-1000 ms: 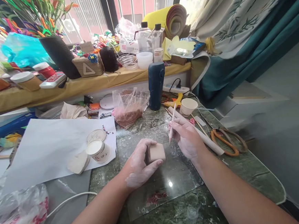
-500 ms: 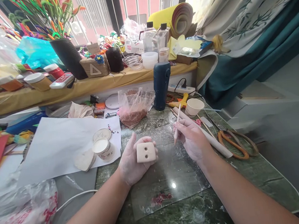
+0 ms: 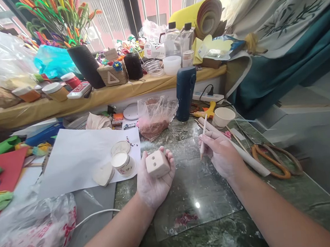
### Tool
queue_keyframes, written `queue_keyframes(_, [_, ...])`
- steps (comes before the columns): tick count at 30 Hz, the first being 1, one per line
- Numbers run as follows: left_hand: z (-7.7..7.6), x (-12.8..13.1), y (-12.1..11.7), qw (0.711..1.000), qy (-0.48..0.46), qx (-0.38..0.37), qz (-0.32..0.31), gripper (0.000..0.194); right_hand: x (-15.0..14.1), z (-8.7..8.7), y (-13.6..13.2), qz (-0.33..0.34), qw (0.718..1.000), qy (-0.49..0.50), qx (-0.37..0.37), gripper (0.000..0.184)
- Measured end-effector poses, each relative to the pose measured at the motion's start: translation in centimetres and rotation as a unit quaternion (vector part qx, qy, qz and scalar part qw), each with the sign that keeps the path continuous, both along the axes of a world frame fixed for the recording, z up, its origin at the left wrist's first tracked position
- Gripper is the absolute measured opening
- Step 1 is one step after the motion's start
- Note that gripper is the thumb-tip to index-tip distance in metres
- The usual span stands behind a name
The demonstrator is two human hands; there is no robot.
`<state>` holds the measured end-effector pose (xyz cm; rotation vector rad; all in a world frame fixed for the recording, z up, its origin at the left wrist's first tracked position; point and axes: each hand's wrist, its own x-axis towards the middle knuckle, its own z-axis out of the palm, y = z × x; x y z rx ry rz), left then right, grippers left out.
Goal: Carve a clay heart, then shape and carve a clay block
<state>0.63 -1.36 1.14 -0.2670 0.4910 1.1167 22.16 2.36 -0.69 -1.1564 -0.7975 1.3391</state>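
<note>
My left hand is palm up, fingers curled under a pale clay block with two small holes in its facing side. My right hand is closed in a pen grip on a thin white stick tool, held upright a short way right of the block, not touching it. Both hands are dusted white. They hover over a clear glass sheet lying on the green marble table.
An open white jar with its lid, and a pale heart-shaped clay piece, rest on white paper. Behind stand a plastic bag of pinkish material, a dark blue bottle and a paper cup. Orange-handled scissors lie right.
My left hand lifted the clay block off the glass and turned palm up, showing its two holes. The right hand kept its hold on the stick. The view shifted left.
</note>
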Motion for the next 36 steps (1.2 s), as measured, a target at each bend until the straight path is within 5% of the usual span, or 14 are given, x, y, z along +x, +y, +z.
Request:
queue_keyframes(6, [-0.3,0.3,0.7,0.995,0.08,0.057,-0.011,0.04,0.1,-0.3,0.3,-0.008,1.0,0.017,0.006,0.033])
queue_keyframes(9, [-0.9,0.5,0.6,0.96,0.226,0.161,-0.036,0.031,0.1,-0.2,0.4,-0.019,1.0,0.023,0.008,0.033])
queue_keyframes(11, [-1.4,0.6,0.2,0.89,0.371,0.259,-0.061,0.042,0.1,0.0,0.4,-0.033,0.999,0.035,0.016,0.031])
queue_keyframes(14, [-1.9,0.7,-0.4,0.727,0.55,0.398,-0.103,0.055,0.1,0.4,0.2,-0.039,0.997,0.052,0.05,0.027])
queue_keyframes(16, [-1.9,0.8,-0.7,0.632,0.598,0.477,-0.129,0.055,0.1,0.6,-0.1,-0.022,0.995,0.048,0.08,0.024])
queue_keyframes(18, [-1.8,1.0,-0.8,0.581,0.609,0.519,-0.15,0.053,0.0,0.6,-0.6,0.012,0.993,0.03,0.109,0.02])
queue_keyframes(22, [-1.6,1.1,-0.6,0.555,0.636,0.504,-0.183,0.051,-0.4,0.7,-2.1,0.06,0.983,-0.014,0.175,0.021])
queue_keyframes(27, [-2.7,0.5,-0.1,0.524,0.66,0.503,-0.192,0.074,-0.9,0.8,-3.4,0.089,0.965,-0.113,0.221,0.022])
queue_keyframes(30, [-3.5,0.3,0.2,0.495,0.68,0.507,-0.19,0.067,-1.0,0.6,-3.6,0.091,0.954,-0.168,0.232,0.024])
queue_keyframes(36, [-3.6,0.6,0.1,0.523,0.674,0.492,-0.174,0.058,-1.3,0.4,-3.6,0.09,0.947,-0.193,0.242,0.024])
